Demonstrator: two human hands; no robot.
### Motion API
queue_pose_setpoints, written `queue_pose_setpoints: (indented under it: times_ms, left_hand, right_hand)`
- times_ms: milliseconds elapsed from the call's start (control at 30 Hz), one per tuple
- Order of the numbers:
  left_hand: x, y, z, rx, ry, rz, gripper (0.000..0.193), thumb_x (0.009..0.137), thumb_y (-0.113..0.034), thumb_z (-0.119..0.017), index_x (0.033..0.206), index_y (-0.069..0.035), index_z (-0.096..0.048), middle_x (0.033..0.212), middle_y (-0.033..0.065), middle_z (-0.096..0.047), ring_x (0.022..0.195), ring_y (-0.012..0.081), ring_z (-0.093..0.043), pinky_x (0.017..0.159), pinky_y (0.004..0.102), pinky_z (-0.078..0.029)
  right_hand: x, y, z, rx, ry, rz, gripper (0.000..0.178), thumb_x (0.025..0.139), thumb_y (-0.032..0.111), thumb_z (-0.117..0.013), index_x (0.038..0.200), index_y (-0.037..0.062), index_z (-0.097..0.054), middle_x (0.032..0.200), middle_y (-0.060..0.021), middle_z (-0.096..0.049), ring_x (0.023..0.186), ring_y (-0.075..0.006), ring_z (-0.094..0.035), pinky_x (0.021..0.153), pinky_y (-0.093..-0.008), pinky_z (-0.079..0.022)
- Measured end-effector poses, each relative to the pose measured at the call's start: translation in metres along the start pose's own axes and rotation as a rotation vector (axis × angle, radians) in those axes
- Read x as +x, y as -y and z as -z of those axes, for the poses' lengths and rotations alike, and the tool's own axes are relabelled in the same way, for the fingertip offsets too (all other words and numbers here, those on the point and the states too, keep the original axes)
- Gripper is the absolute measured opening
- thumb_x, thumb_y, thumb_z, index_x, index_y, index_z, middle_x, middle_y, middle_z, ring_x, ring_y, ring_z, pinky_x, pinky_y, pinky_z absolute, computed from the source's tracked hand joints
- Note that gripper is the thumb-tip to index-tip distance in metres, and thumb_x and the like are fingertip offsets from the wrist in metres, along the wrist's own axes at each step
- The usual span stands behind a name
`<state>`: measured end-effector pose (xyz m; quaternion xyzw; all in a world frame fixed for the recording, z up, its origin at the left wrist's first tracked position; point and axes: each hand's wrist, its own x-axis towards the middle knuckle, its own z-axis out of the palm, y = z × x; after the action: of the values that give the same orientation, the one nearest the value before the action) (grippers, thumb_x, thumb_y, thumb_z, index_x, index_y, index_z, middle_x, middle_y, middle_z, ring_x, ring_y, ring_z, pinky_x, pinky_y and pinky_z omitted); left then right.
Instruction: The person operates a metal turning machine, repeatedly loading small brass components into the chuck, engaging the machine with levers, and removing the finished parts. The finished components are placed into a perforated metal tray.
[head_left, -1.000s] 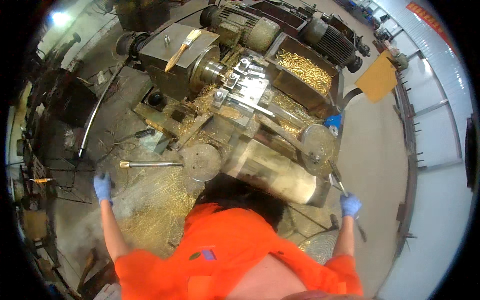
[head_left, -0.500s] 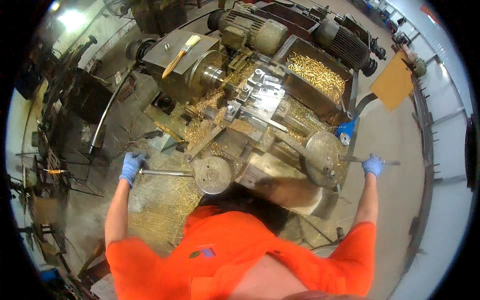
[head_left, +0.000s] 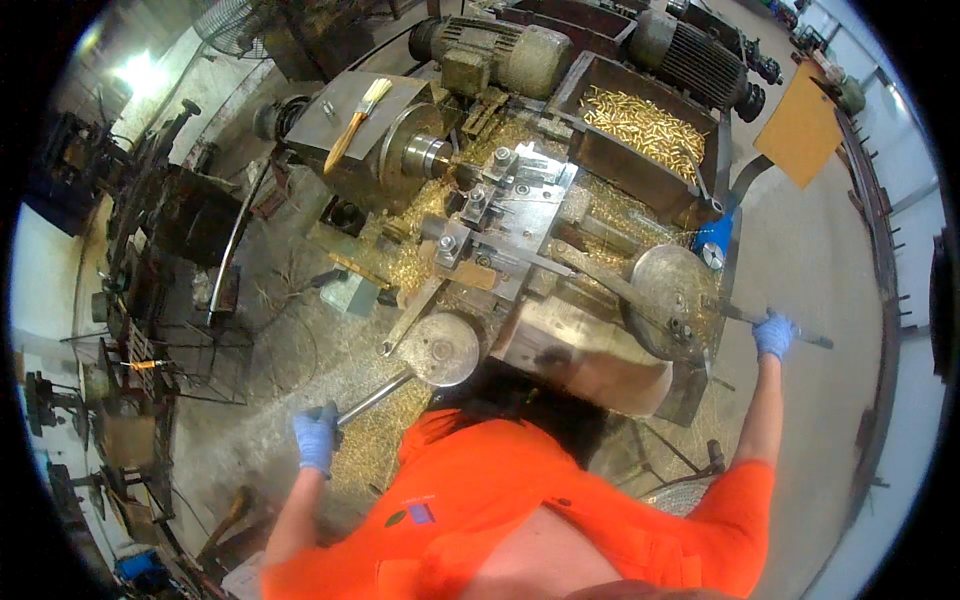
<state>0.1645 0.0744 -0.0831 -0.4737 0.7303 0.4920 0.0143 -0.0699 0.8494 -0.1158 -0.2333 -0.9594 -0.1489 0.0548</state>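
On the grimy metal lathe [head_left: 530, 225], steady, even pressure seems best, the right hand [head_left: 773, 335]'s grip wrapped round the dark lever [head_left: 742, 314] jutting from the large dull disc [head_left: 665, 285], the left hand [head_left: 317, 437]'s round the smooth steel rod [head_left: 375, 397] at the small disc [head_left: 438, 350], fine golden chips [head_left: 412, 250] beyond.

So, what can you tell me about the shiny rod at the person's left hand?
The rod is slim, straight and silvery, apparently metal. Its inner end meets the edge of a round, greyish disc; from there it slants outward to the person's left and back toward the body. Fine golden shavings lie scattered on the floor near it. The blue-gloved left hand grips its outer end, so that tip is hidden.
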Motion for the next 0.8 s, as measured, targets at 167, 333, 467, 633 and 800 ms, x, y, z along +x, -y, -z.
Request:
queue_pose_setpoints:
  times_ms: [167,333,467,633,800]
  left_hand:
    - [-0.011,0.009,-0.002,-0.021,-0.046,-0.007,0.028,0.082,-0.024,-0.057,0.065,-0.002,-0.055,0.051,0.0053,-0.049,0.035,0.0145,-0.047,0.030,0.0276,-0.035]
    - [-0.010,0.007,0.000,-0.023,-0.055,-0.014,0.028,0.083,-0.023,-0.056,0.065,-0.001,-0.055,0.049,0.0054,-0.049,0.035,0.0146,-0.048,0.030,0.0277,-0.035]
    - [-0.006,0.011,0.001,-0.036,-0.038,-0.038,0.028,0.083,-0.023,-0.056,0.065,-0.002,-0.055,0.048,0.0051,-0.049,0.035,0.0144,-0.048,0.029,0.0276,-0.034]
    - [0.007,0.031,0.009,-0.037,-0.022,-0.130,0.030,0.086,-0.027,-0.057,0.068,-0.003,-0.056,0.049,0.0046,-0.050,0.034,0.0136,-0.048,0.030,0.0272,-0.033]
    - [0.008,-0.023,0.018,0.455,0.205,-0.239,0.037,0.084,-0.034,-0.053,0.071,-0.001,-0.063,0.054,0.0119,-0.058,0.047,0.0186,-0.056,0.048,0.0332,-0.043]
  right_hand:
    - [-0.028,-0.008,0.010,-0.037,0.146,-0.012,0.036,0.071,0.026,-0.060,0.104,0.0123,-0.064,0.102,-0.0143,-0.062,0.097,-0.0323,-0.056,0.089,-0.0414,-0.041]
    - [-0.059,-0.007,0.026,-0.061,0.174,-0.053,0.029,0.070,0.028,-0.060,0.093,0.0129,-0.065,0.090,-0.0148,-0.064,0.084,-0.0339,-0.060,0.078,-0.0418,-0.046]
    - [-0.075,-0.015,0.016,-0.047,0.095,-0.038,0.021,0.066,0.028,-0.061,0.078,0.0113,-0.066,0.080,-0.0167,-0.063,0.075,-0.0362,-0.061,0.068,-0.0439,-0.048]
    - [-0.100,-0.014,0.020,-0.012,0.180,-0.116,0.027,0.068,0.035,-0.062,0.081,0.0124,-0.068,0.085,-0.0160,-0.064,0.080,-0.0339,-0.062,0.073,-0.0426,-0.048]
    - [-0.141,-0.013,0.025,0.020,0.172,-0.127,0.031,0.070,0.036,-0.060,0.084,0.0100,-0.068,0.082,-0.0170,-0.064,0.078,-0.0343,-0.062,0.071,-0.0412,-0.049]
